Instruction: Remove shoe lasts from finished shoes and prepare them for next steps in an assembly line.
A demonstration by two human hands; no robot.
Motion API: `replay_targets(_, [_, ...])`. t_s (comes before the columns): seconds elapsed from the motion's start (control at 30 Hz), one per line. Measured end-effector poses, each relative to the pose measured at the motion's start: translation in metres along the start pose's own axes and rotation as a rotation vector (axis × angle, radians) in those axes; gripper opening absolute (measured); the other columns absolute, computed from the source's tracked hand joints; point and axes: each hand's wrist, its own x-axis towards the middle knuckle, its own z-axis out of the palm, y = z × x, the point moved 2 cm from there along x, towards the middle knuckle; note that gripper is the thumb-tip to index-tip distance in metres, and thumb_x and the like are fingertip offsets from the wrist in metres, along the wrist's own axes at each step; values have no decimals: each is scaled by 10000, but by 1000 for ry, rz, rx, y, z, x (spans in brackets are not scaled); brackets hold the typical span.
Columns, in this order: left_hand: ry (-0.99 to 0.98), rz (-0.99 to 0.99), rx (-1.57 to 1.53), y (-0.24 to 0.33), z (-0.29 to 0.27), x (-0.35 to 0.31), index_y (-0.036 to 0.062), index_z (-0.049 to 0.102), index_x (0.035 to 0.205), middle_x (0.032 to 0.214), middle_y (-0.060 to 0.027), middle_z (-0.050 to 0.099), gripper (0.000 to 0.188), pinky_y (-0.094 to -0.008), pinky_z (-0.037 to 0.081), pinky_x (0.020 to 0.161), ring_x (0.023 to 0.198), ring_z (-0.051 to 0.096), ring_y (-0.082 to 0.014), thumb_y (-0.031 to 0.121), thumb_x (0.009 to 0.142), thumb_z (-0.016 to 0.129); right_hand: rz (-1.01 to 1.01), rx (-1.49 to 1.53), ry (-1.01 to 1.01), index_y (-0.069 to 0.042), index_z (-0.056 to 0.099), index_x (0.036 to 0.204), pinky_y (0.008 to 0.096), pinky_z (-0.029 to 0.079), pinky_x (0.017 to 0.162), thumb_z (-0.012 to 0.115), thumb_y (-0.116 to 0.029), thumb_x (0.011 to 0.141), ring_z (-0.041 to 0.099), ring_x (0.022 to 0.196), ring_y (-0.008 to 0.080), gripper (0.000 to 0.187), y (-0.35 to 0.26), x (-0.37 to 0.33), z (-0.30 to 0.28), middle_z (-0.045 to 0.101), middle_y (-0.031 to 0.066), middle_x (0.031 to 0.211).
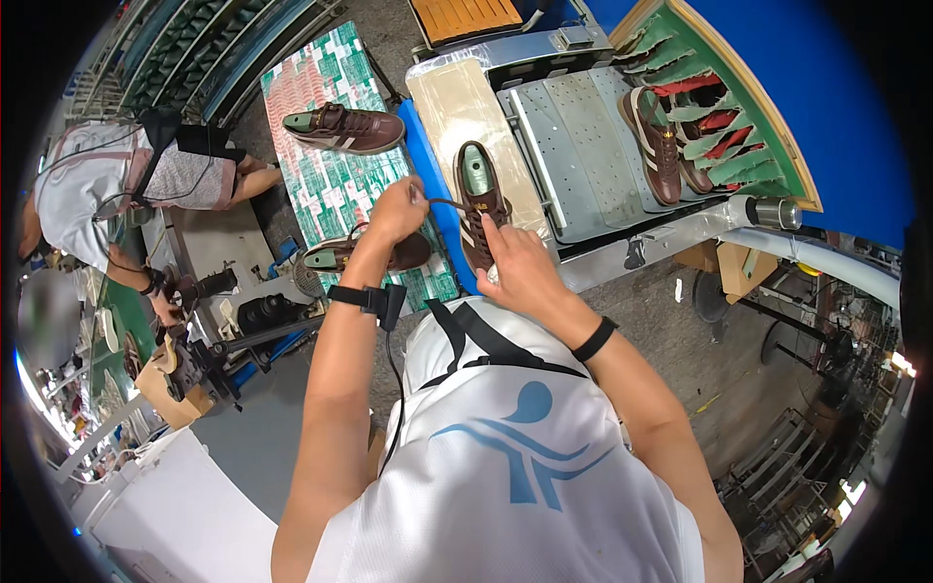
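In front of me a brown sneaker (466, 233) with pale side stripes and a green insole stands on the beige-covered edge of a machine, its toe toward me. My left hand (398, 208) is closed in a pinch on its brown shoelace (446, 203), drawn out taut to the left. My right hand (528, 267) grips the front of the shoe, index finger on the lacing and thumb near the toe. Left of it, another brown sneaker (362, 130) lies on a green-and-white patterned board, and a further sneaker (409, 253) is partly hidden behind my left forearm.
At right, brown sneakers (662, 155) rest on a grey perforated conveyor (573, 146) beside a tunnel mouth with green and red flaps (714, 136). The patterned board (326, 83) stands left of the machine's blue edge. A co-worker (107, 185) is at the far left.
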Motion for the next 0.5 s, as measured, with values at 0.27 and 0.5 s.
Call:
replay_targets(0.27, [-191,75,-490,54,37,37,-78,575,1498,1319,-218,748,793,-380,596,995,1186,727,-249,292,897,933,113,120,-113,148,573,1463,481,574,913,758,-294,860,696,984,410,770,8,6,-8,688,237,1054])
replay_targets(0.5, [-214,11,-518,51,47,58,-107,516,1534,1348,-243,727,966,-388,592,1024,1207,720,-271,331,823,1002,42,227,-157,164,568,1420,528,581,897,751,-329,836,711,988,468,786,-29,31,29,701,293,1047])
